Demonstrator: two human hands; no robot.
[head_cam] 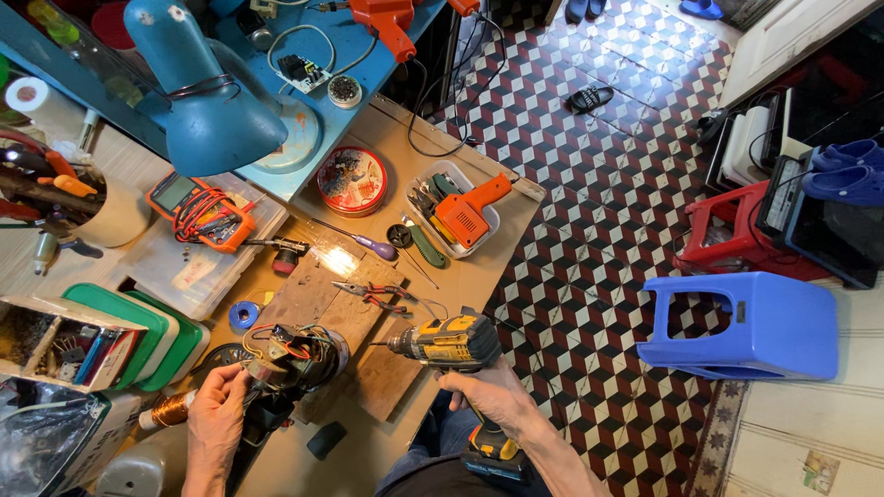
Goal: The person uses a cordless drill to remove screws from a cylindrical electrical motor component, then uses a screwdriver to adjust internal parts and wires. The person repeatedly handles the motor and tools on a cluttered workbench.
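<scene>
My right hand point(493, 394) grips the handle of a yellow and black cordless drill point(448, 342), whose bit points left over a wooden board point(324, 308). My left hand point(219, 405) holds a small motor with copper windings and red and black wires point(287, 357) at the board's near left corner. The drill tip sits a short way right of the motor, apart from it. Red-handled pliers point(379, 295) lie on the board just beyond the drill.
A blue desk lamp point(204, 92) hangs over the bench at the back left. An orange multimeter point(195, 212), a round red tin point(353, 180), a tray with an orange tool point(458, 213) and a purple screwdriver point(364, 242) lie behind. A blue plastic stool point(737, 327) lies on the tiled floor.
</scene>
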